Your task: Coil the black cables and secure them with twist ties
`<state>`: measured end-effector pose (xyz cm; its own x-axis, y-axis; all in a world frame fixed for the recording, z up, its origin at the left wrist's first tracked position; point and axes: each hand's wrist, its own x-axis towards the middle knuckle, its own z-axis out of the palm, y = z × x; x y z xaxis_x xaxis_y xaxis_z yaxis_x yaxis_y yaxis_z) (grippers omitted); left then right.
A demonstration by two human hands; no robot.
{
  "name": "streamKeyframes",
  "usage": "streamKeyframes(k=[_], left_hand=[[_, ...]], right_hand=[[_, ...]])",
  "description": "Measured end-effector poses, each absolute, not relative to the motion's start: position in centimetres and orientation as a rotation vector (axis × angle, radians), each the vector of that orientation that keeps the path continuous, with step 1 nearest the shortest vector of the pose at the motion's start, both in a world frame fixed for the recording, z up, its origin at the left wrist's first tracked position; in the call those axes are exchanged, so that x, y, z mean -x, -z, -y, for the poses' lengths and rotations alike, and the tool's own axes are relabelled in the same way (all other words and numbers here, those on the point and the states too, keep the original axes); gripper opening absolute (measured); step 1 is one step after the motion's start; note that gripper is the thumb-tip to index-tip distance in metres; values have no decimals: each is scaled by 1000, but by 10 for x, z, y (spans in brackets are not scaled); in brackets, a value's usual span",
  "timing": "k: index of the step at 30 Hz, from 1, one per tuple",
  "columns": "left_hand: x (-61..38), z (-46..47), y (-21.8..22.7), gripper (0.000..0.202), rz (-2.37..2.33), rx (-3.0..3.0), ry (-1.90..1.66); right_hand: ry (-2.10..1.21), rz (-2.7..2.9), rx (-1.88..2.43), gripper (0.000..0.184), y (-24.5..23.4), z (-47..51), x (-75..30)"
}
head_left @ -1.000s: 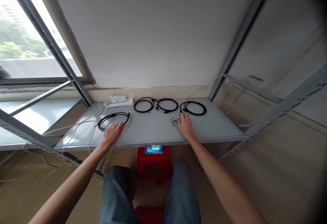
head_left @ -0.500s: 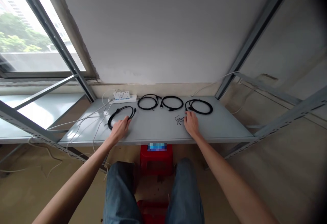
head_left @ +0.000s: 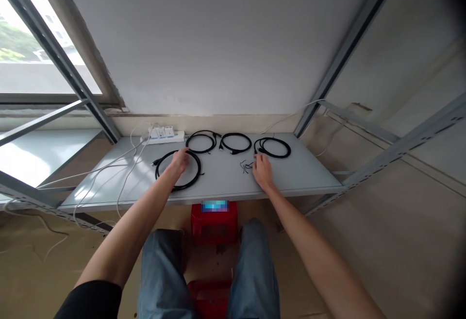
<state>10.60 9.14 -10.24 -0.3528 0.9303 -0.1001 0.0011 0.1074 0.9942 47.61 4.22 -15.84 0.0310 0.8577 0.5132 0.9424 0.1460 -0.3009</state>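
Observation:
My left hand (head_left: 180,160) reaches over a large coiled black cable (head_left: 200,169) at the left front of the shelf. Its fingers are closed at the coil's far rim. The cable lies in a wide ring, with a plug end sticking out at the left. My right hand (head_left: 262,169) rests on the shelf with its fingers drawn together; what they hold, if anything, is hidden. Just left of it lies a small bunch of thin black ties (head_left: 245,166). Behind that hand is another coiled black cable (head_left: 280,156).
Two more coiled cables, a left one (head_left: 201,151) and a middle one (head_left: 236,135), lie along the back of the grey shelf (head_left: 218,183). A white power strip (head_left: 167,138) with white cords stands at the back left. Below is a red stool (head_left: 214,223). Metal posts flank the shelf.
My left hand has moved up and right, and the cable under it has opened from a narrow loop into a wide ring. My right hand stays beside the ties. The view has shifted slightly.

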Motion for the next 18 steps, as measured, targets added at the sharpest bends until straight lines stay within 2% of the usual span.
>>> streamKeyframes(k=[6, 13, 18], left_hand=[[-68, -76, 102, 28, -1542, -1193, -1065], [-75, -13, 119, 46, -1623, -2273, -538], [-85, 18, 127, 49, -1539, -2493, -512]], right_hand=[[156, 1840, 1770, 36, 157, -42, -475], [184, 1827, 1647, 39, 150, -34, -472], [90, 1907, 1352, 49, 134, -9, -426]])
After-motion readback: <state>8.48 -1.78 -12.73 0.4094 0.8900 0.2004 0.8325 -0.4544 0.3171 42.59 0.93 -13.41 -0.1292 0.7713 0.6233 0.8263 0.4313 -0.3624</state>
